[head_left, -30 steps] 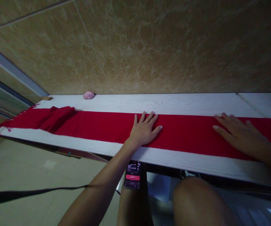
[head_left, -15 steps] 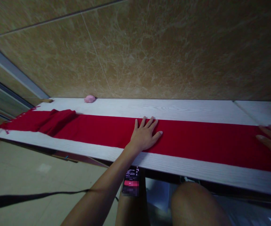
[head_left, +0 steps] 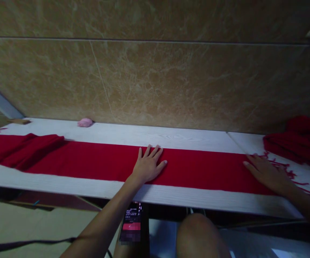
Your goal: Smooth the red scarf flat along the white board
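A long red scarf (head_left: 198,168) with fringed ends lies stretched along a white wood-grain bench (head_left: 198,197). My left hand (head_left: 147,166) rests palm down on the scarf near its middle, fingers spread. Close to the fringed right end, my right hand (head_left: 268,173) lies flat on the cloth with its fingers out, partly in shadow. Between the two hands the cloth is smooth. Toward the left the scarf is bunched into raised wrinkles, and its far left end runs out of view.
A bundle of red cloth (head_left: 303,143) lies at the bench's right. A small pink object (head_left: 85,122) sits by the tiled wall (head_left: 155,82). A phone (head_left: 131,222) with a lit screen is on my leg below the front edge. A black strap (head_left: 31,242) hangs lower left.
The view has turned to the right, showing the scarf's right fringe and the red bundle. My left hand stays on the same area of scarf; my right hand is still flat near the right end.
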The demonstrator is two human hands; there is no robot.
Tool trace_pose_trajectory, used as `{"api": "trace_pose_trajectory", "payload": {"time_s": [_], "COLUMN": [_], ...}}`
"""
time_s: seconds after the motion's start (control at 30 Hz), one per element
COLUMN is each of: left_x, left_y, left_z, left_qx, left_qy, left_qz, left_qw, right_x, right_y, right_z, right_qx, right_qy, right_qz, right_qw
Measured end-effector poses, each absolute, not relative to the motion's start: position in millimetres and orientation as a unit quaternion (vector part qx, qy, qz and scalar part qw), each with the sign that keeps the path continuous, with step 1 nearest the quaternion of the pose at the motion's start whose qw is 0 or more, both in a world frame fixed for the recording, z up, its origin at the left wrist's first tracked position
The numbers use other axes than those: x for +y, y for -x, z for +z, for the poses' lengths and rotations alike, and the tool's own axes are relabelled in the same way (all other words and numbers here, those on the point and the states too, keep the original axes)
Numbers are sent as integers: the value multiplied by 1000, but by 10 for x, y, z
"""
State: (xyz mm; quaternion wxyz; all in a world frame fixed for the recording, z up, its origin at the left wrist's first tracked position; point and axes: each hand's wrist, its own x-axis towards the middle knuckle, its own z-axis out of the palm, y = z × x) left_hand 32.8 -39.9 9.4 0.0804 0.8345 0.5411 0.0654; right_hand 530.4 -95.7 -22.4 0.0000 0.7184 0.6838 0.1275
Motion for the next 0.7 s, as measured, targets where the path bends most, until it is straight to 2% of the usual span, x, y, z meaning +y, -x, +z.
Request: {"api": "trace_pose_trajectory", "payload": {"time_s": [0.07, 0.17, 0.33, 0.7], "left_x": [-401, -402, -405, -403], "left_y": [-327, -329, -340, -341], "left_z": [106, 120, 133, 157], "left_qx": [541, 541, 546, 550], "left_qy": [-835, -836, -833, -831], "left_qz": [61, 55, 47, 33], "left_qw": [78, 73, 72, 80], "right_x": [-969, -949, -862, -793], "right_y": [-5064, -4497, -3547, -3184], "right_z": [-128, 21, 144, -134], "right_qx": [697, 668, 738, 786], "right_qy": [-709, -737, -666, -614], "right_qz": [108, 87, 25, -36], "right_qw": [7, -62, -104, -66]}}
